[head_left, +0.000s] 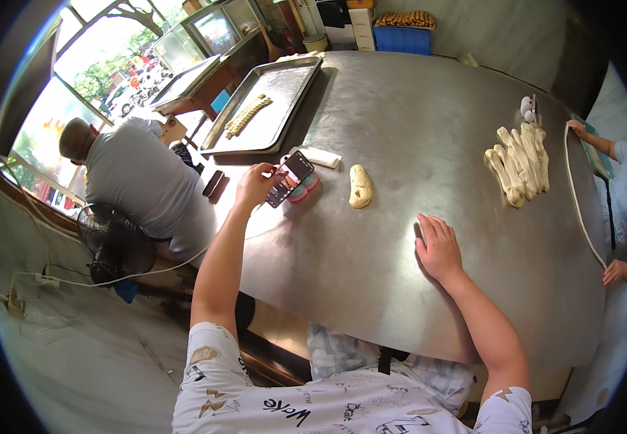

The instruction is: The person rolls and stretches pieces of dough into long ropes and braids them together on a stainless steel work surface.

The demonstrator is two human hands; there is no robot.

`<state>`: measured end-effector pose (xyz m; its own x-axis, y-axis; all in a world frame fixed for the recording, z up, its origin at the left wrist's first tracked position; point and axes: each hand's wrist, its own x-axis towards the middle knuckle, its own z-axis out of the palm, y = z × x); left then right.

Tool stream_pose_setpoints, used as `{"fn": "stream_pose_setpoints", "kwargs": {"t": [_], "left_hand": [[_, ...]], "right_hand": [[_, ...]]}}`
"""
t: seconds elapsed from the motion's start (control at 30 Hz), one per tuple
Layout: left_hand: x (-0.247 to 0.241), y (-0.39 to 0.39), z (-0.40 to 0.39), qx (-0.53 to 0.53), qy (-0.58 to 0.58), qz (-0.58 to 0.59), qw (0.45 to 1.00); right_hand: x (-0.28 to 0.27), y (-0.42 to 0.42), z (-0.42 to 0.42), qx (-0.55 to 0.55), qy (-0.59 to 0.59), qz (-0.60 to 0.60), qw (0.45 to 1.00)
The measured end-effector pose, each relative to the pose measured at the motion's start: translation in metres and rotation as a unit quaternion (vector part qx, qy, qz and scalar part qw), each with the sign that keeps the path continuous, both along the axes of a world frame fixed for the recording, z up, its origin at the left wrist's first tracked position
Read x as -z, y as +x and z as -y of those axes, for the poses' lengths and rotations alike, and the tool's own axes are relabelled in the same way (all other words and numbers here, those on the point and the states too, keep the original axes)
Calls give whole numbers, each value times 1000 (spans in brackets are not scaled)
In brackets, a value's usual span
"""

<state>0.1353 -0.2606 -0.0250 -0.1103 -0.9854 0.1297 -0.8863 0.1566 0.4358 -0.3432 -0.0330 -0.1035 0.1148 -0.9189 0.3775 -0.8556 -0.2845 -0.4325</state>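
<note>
My left hand [256,185] reaches over the table's left side, a fingertip at the lit screen of a smartphone [290,179]. The phone leans on a pink and green stand [305,190]. My right hand [439,244] rests palm down on the metal tabletop [378,260], holding nothing. Between my hands, farther forward, lies one lump of dough [360,187]. Beside the phone is a white wrapped packet [319,156]. Several dough strips [522,163] lie bunched together to the right.
A baking tray [286,116] at the back left carries twisted dough [248,115]. On the right, a co-worker's hands [614,271] hold a long dough rope [576,195]. Another person [140,179] sits left near a fan [110,241]. A phone holder [531,110] stands at the far right.
</note>
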Motion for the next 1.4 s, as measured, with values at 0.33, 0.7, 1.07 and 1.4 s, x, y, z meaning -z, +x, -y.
{"fn": "stream_pose_setpoints", "kwargs": {"t": [0.33,0.7,1.07,1.4], "left_hand": [[18,-97,-1,64,-276,-4,959],[59,-247,-78,82,-70,133,985],[12,-237,-125,373,228,-238,867],[60,-236,-216,306,-83,-16,948]], "right_hand": [[-8,5,1,6,-4,-8,1000],[-7,5,2,4,-14,-22,1000],[-12,0,-7,-20,-104,-9,994],[-13,7,-14,-148,-28,-30,988]]}}
